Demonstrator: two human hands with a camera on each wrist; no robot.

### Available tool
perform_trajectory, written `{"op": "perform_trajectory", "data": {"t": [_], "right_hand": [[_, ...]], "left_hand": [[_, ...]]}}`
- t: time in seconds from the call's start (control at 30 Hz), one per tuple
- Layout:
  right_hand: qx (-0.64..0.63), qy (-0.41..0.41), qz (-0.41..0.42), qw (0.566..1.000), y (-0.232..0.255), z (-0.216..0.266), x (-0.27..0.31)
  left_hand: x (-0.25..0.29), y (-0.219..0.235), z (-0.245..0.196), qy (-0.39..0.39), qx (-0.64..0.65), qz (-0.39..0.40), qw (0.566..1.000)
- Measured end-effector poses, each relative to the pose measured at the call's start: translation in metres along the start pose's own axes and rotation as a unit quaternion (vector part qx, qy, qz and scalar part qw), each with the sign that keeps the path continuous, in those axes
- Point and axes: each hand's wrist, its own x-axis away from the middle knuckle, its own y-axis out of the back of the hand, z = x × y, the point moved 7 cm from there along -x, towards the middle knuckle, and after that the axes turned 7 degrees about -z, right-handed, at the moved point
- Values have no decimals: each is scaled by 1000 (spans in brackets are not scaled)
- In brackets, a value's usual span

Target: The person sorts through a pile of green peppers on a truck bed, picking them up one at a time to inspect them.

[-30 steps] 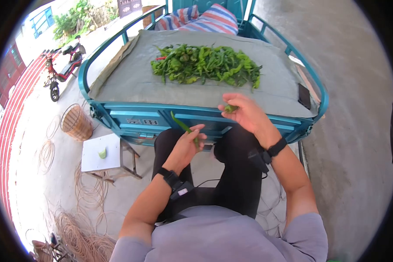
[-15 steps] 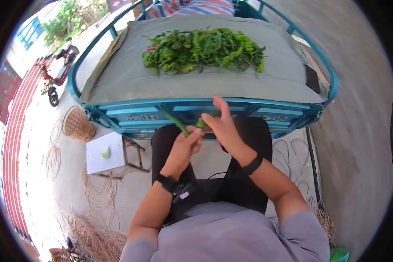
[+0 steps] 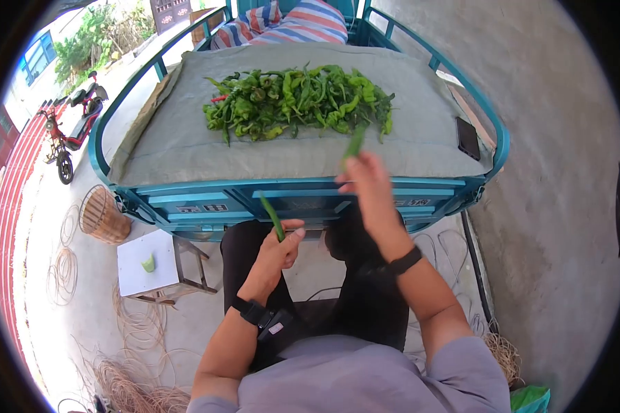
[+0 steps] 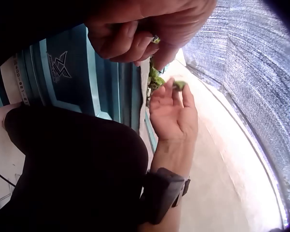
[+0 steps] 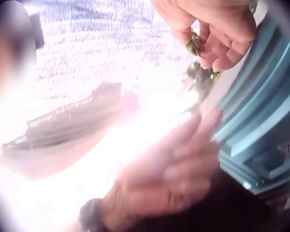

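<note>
My left hand (image 3: 277, 256) grips a slim green chili pepper (image 3: 272, 217), which points up and away over my knees. My right hand (image 3: 370, 189), blurred, reaches out over the near edge of the grey cloth (image 3: 275, 160). Between its thumb and fingers it pinches another green chili pepper (image 3: 355, 142); the right wrist view shows part of this pepper (image 5: 194, 44) at the fingertips. Just beyond lies a heap of green peppers (image 3: 293, 103) with a red one (image 3: 219, 98) at its left side.
The cloth covers the bed of a blue cargo tricycle (image 3: 186, 199) with side rails. A black phone (image 3: 468, 138) lies at the cloth's right. Left of my legs are a small white-topped stool (image 3: 139, 265) with a pale green piece (image 3: 149, 263) and a wicker basket (image 3: 103, 217).
My right hand first came in beside the left hand, then moved away toward the heap with a pepper. The left hand keeps its pepper near my knees. The head view has shifted somewhat.
</note>
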Motion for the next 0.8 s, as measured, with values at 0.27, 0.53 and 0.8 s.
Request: {"op": "perform_trajectory", "data": {"t": [0.27,0.53,0.8], "right_hand": [[431,115,-148,883,119,-10,-174],[233,71,-210,947,133,-19,-147],[282,-42,269,920,-19,-14,25]], "left_hand": [[-8,8,-1,-20,50,7,999],[-8,11,-10,-91,87,2,992],[-4,14,-12,-106,101,-61,987]]}}
